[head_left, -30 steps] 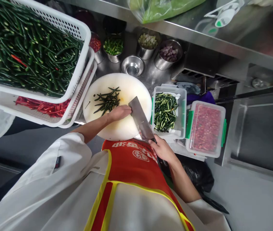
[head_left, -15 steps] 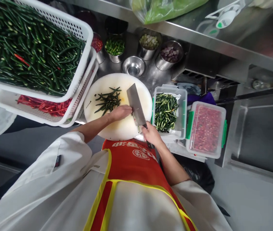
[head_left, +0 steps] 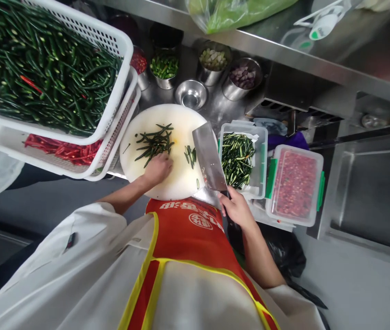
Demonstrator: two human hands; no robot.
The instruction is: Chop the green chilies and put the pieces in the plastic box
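Note:
A round white cutting board (head_left: pixel 177 181) lies in front of me with a pile of dark green chilies (head_left: pixel 155 141) on its left half. My left hand (head_left: pixel 159 167) rests at the lower edge of that pile with its fingers curled; what they hold, if anything, is hidden. Over the board's right edge is a cleaver (head_left: pixel 210 158), its handle wrapped by my right hand (head_left: pixel 238 208). Between blade and pile sits a small bunch of cut green chili pieces (head_left: pixel 190 156), with one loose slice below it.
White baskets of green chilies (head_left: pixel 126 59) and red chilies (head_left: pixel 66 150) crowd the left. Right of the board stand a tub of cut chilies (head_left: pixel 262 160) and a lidded box (head_left: pixel 294 183). Behind are a steel bowl (head_left: pixel 191 95) and several steel pots. A steel shelf (head_left: pixel 264 43) runs above.
The cleaver has moved right, away from the left hand, uncovering the cut chili pieces. My left hand has moved left to the pile of chilies.

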